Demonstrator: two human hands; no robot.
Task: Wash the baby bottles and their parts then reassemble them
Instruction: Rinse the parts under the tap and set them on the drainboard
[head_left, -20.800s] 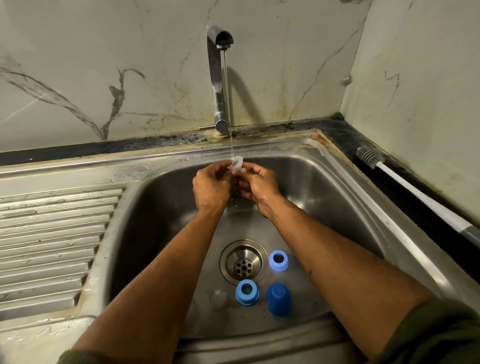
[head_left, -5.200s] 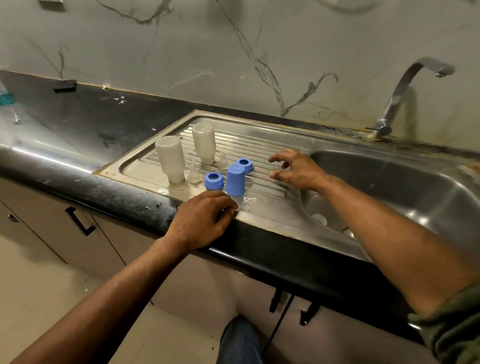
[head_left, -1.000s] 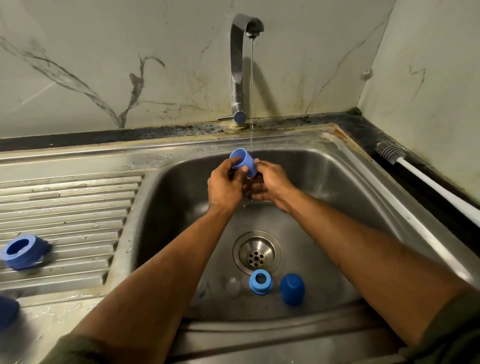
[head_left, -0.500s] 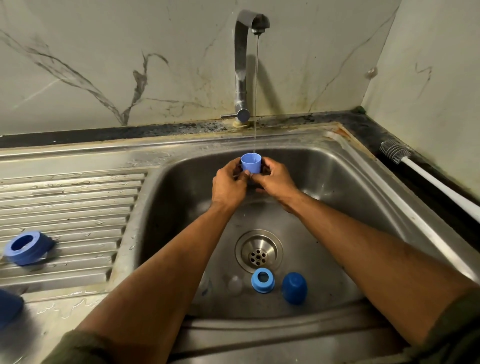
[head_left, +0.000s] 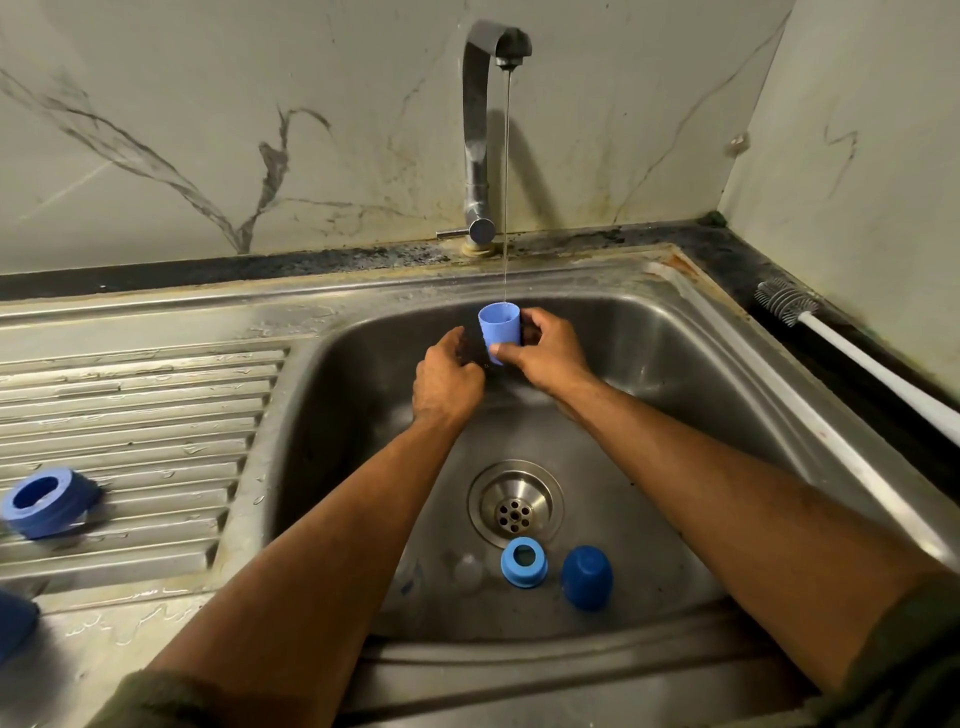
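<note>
While the thin stream from the tap (head_left: 497, 47) ran straight down, you had the light blue bottle cap (head_left: 499, 325) mouth-up under it, so the water was falling inside. Half a second earlier both hands were cupped around that cap; now your right hand (head_left: 545, 353) alone held it, thumb across its front and fingers curled behind, over the back of the sink basin (head_left: 727, 395). Your left hand (head_left: 448, 375) had slipped off and dropped a little lower, just beside the cap, fingers curled loosely with nothing in them that I could see. A second ago the cap was tipped on its side; it then stood upright and filling, which reads as the rinse of this piece, not the scrub.

Down by the drain (head_left: 515, 505) waited a blue screw ring (head_left: 523, 562), a darker blue cap (head_left: 587, 577) lying mouth-down, and a clear teat (head_left: 466, 572), hard to make out. Another blue ring (head_left: 44, 501) sat on the ribbed drainboard (head_left: 156, 415) at the left. The bottle brush (head_left: 831, 332) lay on the tabletop to the right. Washing looked well short of done; reassembly had not begun.
</note>
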